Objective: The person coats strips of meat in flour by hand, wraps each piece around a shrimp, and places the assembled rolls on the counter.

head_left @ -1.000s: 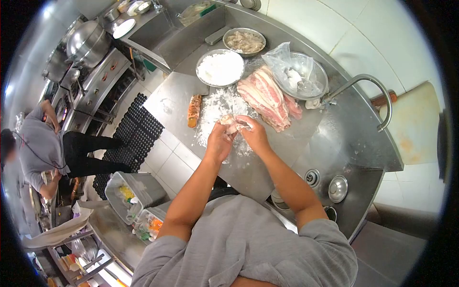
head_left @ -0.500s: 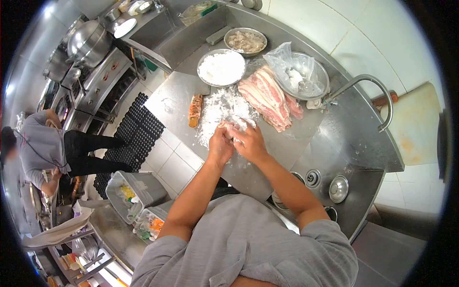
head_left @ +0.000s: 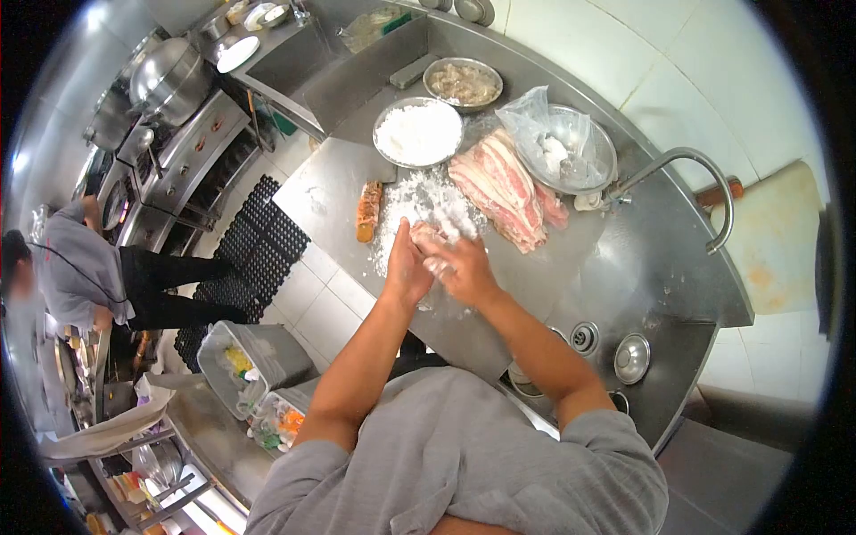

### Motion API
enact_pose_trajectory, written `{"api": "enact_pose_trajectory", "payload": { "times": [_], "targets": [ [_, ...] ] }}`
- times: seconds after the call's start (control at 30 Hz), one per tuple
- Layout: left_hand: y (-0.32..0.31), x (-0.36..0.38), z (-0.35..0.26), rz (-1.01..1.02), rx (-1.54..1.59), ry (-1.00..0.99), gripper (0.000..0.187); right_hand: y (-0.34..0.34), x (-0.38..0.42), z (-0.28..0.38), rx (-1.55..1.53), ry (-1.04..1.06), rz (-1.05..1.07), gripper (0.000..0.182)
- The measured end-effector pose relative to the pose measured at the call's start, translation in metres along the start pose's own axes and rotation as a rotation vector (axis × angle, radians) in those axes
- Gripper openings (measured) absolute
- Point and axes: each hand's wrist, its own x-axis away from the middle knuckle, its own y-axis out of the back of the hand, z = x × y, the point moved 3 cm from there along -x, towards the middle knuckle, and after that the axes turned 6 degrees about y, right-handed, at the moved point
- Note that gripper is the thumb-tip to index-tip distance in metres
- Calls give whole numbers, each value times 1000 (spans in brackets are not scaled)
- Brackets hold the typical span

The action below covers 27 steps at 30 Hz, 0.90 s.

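Note:
My left hand (head_left: 408,275) and my right hand (head_left: 465,275) come together low over the steel counter, their fingers white with flour. Between them is a small pinkish, floured piece, perhaps meat (head_left: 430,235); the fingers partly hide it. Loose white flour (head_left: 419,198) is spread over the counter just beyond my hands. To the left of it lies a cleaver with a wrapped, orange-brown handle (head_left: 367,212). Layered strips of raw pork belly (head_left: 499,187) lie to the right of the flour. Behind stands a metal bowl heaped with white flour (head_left: 417,132).
Farther back sits a bowl of pale, wet pieces (head_left: 464,82). A metal bowl holding a plastic bag (head_left: 557,147) is beside the curved faucet (head_left: 682,153). Grey bins (head_left: 267,357) stand on the floor at left, and another person (head_left: 80,263) works near the stove.
My left fingers have straightened and point forward, while my right fingers have shifted over the piece. The whole view has moved slightly.

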Motion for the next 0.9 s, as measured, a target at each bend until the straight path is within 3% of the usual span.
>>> {"api": "enact_pose_trajectory", "payload": {
  "times": [0.03, 0.07, 0.1, 0.17, 0.3, 0.4, 0.6, 0.7, 0.77, 0.9],
  "targets": [
    [1, -3, -8, -48, -110, -58, 41, 2, -6, -4, -103, -93, -5, 40],
    [2, -9, -18, -95, -220, -118, 39, 15, -18, -9, -143, -6, -242, 39],
    [-2, -15, -31, -142, -332, -177, 40, 22, -32, -17, -178, -86, -271, 39],
    [-14, -36, -68, -207, -678, -339, 52, 38, -56, -36, -246, -243, -334, 38],
    [-49, -91, -129, -260, -1498, -827, 67, 53, -117, -53, -40, -254, -68, 40],
    [-64, -121, -145, -424, -1810, -791, 70, 43, -156, -81, 141, -135, -25, 36],
    [-60, -101, -164, -346, -1731, -897, 46, 27, -191, -98, 324, -159, 169, 36],
    [-25, -72, -178, -405, -1649, -916, 38, 3, -196, -114, 591, -65, 189, 33],
    [15, -53, -182, -497, -1660, -1027, 32, -6, -198, -120, 587, -52, 158, 31],
    [73, -18, -158, -734, -1597, -1015, 34, -7, -218, -130, 476, -126, 239, 20]
  ]
}}
